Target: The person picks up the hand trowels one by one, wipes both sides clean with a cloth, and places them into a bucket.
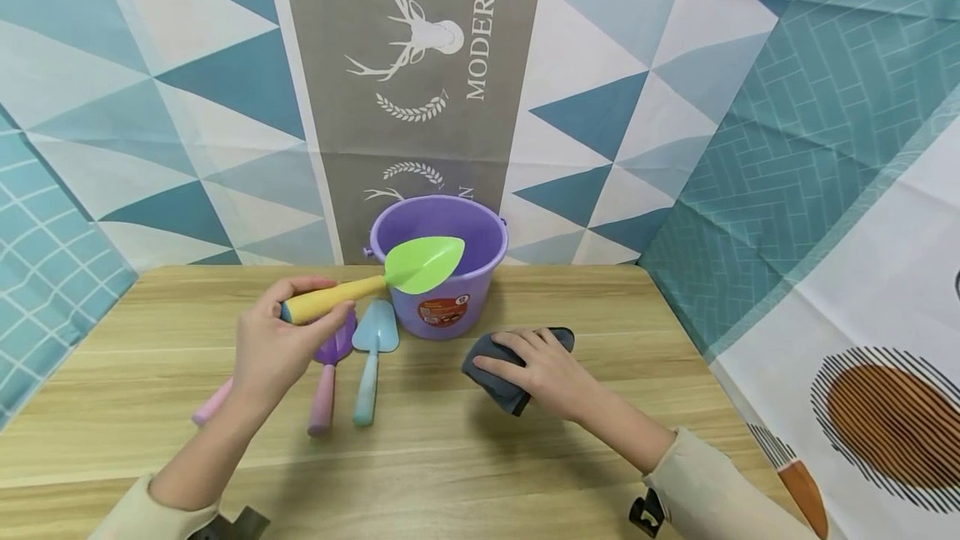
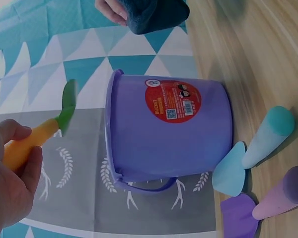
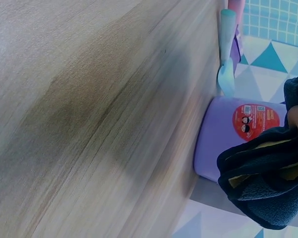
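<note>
My left hand (image 1: 272, 348) grips the yellow handle of a toy shovel (image 1: 423, 263), whose green blade overlaps the mouth of the purple bucket (image 1: 442, 307) in the head view. In the left wrist view that blade (image 2: 68, 106) stands apart from the bucket's rim. A folded dark grey-blue cloth (image 1: 498, 369) is in my right hand (image 1: 543, 373), held above the table to the right of the bucket. Its stacked folds (image 3: 260, 183) show a yellowish inside in the right wrist view.
Left of the bucket on the wooden table (image 1: 420, 473) lie a light-blue shovel (image 1: 367, 382) and a purple shovel with a pink handle (image 1: 321, 398). Another pink handle (image 1: 213, 402) shows behind my left wrist. A patterned cloth backdrop (image 1: 412, 107) rises behind the table.
</note>
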Motion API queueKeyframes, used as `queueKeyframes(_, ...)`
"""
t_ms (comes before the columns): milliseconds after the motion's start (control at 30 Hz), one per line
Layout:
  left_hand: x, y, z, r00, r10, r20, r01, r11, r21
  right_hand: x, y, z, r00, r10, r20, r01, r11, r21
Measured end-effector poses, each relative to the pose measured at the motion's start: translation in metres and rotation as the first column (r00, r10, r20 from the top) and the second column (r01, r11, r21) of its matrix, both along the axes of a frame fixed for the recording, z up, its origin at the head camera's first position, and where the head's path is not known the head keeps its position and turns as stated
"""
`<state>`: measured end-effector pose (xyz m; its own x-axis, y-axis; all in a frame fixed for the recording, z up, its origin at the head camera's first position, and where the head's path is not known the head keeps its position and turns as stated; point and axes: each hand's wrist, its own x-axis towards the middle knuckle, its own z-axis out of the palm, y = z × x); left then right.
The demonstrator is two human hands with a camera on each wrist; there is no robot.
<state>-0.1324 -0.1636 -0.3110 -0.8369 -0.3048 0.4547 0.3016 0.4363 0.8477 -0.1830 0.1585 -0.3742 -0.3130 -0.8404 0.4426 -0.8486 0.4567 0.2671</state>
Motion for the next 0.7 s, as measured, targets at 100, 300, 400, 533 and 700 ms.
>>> queueKeyframes(100,-0.003,0.0,0.002,1.0,0.0,-0.026,0.0,1.0,0.02,0.0,0.0,0.0,1.0,-0.004,0.006,0.004,1.0,0.005)
queueKeyframes(300,-0.011,-0.002,0.007,0.997,-0.025,-0.068,0.027,0.999,0.033,0.0,0.001,0.0,1.0,-0.012,0.013,0.011,1.0,0.016)
queueKeyframes(400,-0.016,-0.003,0.01,0.994,-0.042,-0.1,0.046,0.998,0.036,-0.001,0.001,-0.001,1.0,-0.017,0.019,0.017,1.0,0.022)
queueKeyframes(533,-0.023,-0.004,0.013,0.989,-0.064,-0.13,0.072,0.996,0.054,-0.002,0.001,-0.003,1.0,-0.02,0.022,0.019,1.0,0.021)
queueKeyframes(700,-0.031,-0.005,0.016,0.986,-0.074,-0.15,0.087,0.993,0.077,-0.002,0.001,-0.004,1.0,-0.021,0.018,0.02,1.0,0.024)
